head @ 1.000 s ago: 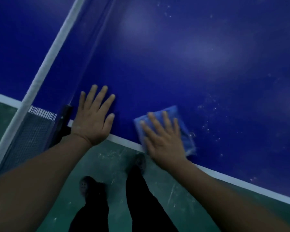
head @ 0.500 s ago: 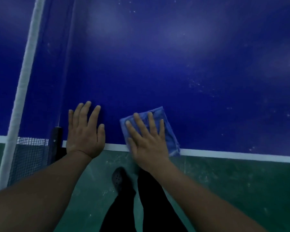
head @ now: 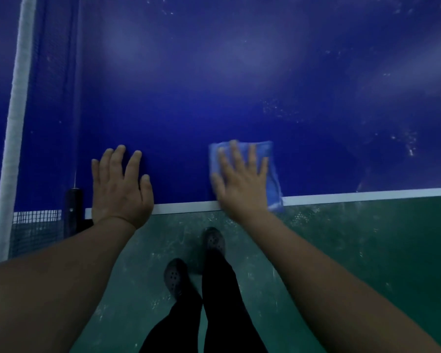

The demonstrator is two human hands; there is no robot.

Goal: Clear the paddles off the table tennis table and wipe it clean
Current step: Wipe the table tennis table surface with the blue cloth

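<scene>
The blue table (head: 239, 85) fills most of what I can see, its white edge line nearest the person; no paddles show on this stretch, so the clearing looks done here and the wiping is the step in hand; pale specks remain further right and up, so I'd judge the next move calls for a firm sweep that way. The net (head: 36, 222) hangs at the left by its black post (head: 73, 212). The left hand (head: 120, 184) lies flat and spread on the table, gripping nothing; the right hand (head: 242, 179) presses, fingers spread, on a folded blue cloth (head: 271, 174) at the edge; no containers are in sight.
</scene>
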